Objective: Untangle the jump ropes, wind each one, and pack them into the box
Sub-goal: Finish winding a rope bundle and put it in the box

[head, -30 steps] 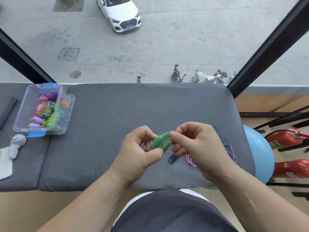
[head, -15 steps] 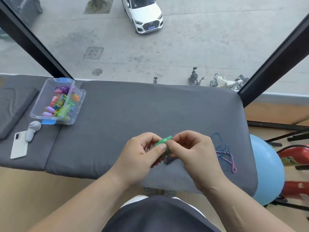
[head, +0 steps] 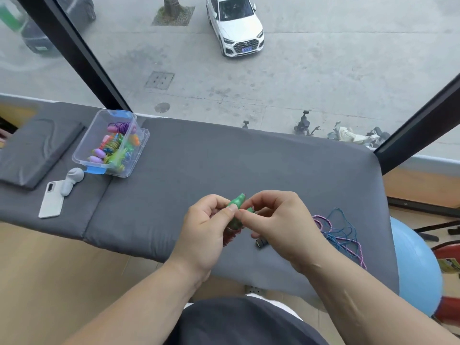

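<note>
A large pane of window glass (head: 323,83), crossed by two slanting black frame bars (head: 82,58), looks down in flat daylight onto a grey concrete street (head: 336,58), where a white car (head: 236,26) and a few parked scooters (head: 348,133) stand. Against the window runs a grey fabric-covered padded tabletop (head: 224,158), with a flat dark grey cushion (head: 37,150) lying on its left section. Below it is a light wooden floor (head: 62,257), and a large light blue exercise ball (head: 413,265) sits at the right end.

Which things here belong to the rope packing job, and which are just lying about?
Job: green-handled rope, held by left hand and right hand; tangled ropes; box.
Lying about: phone; grey gadget; blue ball; folded pad.
</note>
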The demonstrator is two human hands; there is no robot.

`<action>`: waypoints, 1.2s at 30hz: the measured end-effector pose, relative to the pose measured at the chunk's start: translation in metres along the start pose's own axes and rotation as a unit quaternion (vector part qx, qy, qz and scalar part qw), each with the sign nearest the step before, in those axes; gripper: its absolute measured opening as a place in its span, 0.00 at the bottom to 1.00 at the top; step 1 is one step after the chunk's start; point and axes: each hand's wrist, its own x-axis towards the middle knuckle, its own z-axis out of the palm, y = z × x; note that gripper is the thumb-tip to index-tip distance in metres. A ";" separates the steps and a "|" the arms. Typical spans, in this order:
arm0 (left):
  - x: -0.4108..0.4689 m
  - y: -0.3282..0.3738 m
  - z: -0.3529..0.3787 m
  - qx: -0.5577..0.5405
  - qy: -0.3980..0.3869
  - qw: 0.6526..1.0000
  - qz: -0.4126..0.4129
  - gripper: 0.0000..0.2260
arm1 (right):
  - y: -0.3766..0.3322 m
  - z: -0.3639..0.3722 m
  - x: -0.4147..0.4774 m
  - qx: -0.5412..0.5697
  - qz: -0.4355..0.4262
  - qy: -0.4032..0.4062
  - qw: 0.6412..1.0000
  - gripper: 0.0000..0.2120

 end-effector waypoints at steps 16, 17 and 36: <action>0.063 0.030 -0.238 0.021 -0.042 0.999 0.007 0.07 | -0.051 0.227 0.082 -0.007 -0.037 0.028 0.999 0.14; 0.068 0.033 -0.257 0.019 -0.045 0.999 0.011 0.07 | -0.056 0.245 0.089 0.003 -0.038 0.043 0.998 0.16; 0.154 0.031 -0.409 0.100 0.030 0.991 -0.086 0.05 | -0.056 0.373 0.199 0.131 -0.008 -0.005 0.991 0.13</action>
